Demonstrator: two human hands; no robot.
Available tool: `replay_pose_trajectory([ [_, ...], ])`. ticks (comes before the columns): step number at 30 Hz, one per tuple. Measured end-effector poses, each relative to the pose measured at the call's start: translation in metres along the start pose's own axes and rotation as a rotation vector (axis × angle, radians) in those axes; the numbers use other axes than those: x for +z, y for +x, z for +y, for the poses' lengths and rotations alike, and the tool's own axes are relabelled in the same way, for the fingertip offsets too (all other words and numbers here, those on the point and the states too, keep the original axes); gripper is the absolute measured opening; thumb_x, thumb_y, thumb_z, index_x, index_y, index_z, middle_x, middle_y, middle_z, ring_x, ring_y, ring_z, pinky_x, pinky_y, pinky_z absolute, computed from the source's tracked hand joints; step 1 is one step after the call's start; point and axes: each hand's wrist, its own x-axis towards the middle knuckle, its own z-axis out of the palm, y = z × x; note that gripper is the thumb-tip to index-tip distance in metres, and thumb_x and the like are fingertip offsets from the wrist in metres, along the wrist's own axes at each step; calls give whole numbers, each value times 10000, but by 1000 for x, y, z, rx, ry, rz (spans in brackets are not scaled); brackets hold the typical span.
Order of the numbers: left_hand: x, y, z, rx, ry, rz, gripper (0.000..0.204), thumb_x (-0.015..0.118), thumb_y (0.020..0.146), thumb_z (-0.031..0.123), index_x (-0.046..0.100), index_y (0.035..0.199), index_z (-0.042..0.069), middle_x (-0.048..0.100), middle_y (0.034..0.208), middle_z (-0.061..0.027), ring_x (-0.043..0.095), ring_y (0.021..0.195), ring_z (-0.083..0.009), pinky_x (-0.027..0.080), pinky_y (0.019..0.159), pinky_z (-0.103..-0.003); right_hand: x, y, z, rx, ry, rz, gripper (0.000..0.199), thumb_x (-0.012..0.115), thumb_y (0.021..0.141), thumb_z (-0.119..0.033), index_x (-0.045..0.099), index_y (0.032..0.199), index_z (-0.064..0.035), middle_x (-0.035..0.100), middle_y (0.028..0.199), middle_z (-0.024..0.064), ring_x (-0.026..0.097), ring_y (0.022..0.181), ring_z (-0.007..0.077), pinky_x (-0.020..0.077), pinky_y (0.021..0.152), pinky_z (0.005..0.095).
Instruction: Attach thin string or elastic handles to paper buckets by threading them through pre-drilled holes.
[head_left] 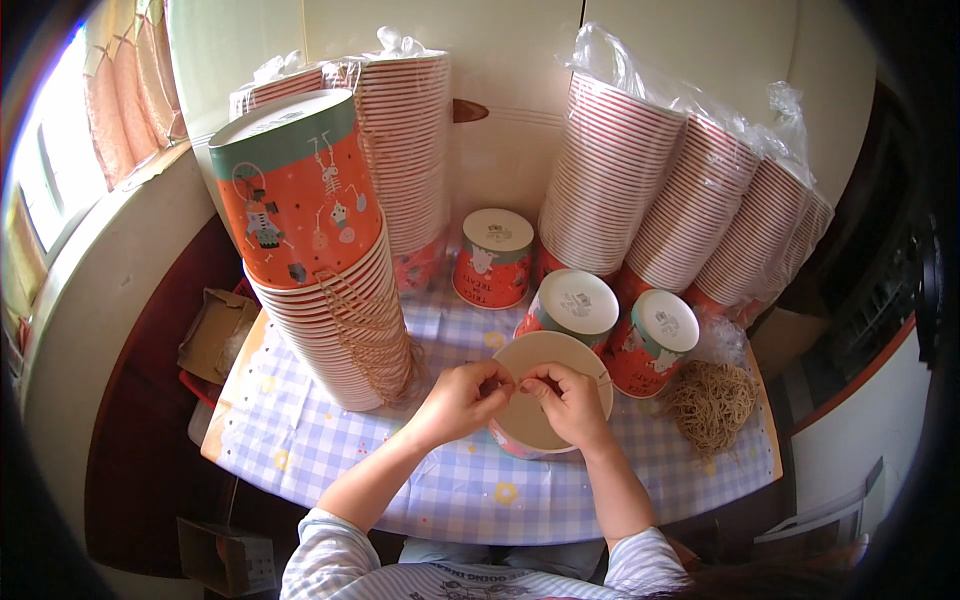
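- Small table w/ blue-checked cloth [300, 420] stood in a cream-walled corner; curtained window at far left, brown floor below.
- Open paper bucket [545, 400], orange print, sat upright at table's near-centre, mouth up, directly under both hands.
- Left hand [462, 398]: fingers curled narrow, pinched at the bucket's near-left rim; what it gripped was too small to tell, poss. a twine end.
- Right hand [572, 398]: likewise pinched tight, touching the rim just beside the left; fingertips nearly met.
- Judgement: fine threading or knotting at rim; best done w/ bucket kept flat on cloth, pinch held close to the rim, pull kept gentle so paper wall doesn't tear.
- Tall nested stack [330, 300], same print, w/ twine handles hanging [375, 340], stood at left; top bucket tilted.
- Three lidded buckets [495, 258] [572, 305] [655, 335] just behind the open one.
- Loose twine bundle [712, 400] lay at right, near right hand; within reach.
- Bagged sleeves of cups [690, 200] leaned at back right; another sleeve [410, 140] at back centre.
- Cardboard box [215, 330] off table's left edge.
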Motion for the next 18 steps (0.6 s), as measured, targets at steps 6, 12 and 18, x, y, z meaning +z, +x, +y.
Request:
replay_pose_trajectory([
  [6,-1,0,-3,68,-73,72,165,600,788,131,578,856,-19,589,656,-53,527,590,-68,444,542,-226,1,0,2,-16,-18,8,113,610,796,-86,594,849,13,633,717,85,587,629,112,457,573,238],
  [12,-4,0,-3,71,-72,67,176,620,791,144,571,850,-14,590,667,-41,523,593,-53,443,542,-221,2,-1,3,-21,-30,-2,111,610,796,-94,600,844,5,630,710,87,588,616,119,458,564,244],
  [18,-7,-1,-4,72,-83,53,172,615,796,142,564,851,-13,587,665,-38,519,595,-50,442,542,-221,3,-1,0,-31,-77,-28,82,603,786,-70,608,840,-9,631,719,94,600,601,152,463,557,263],
])
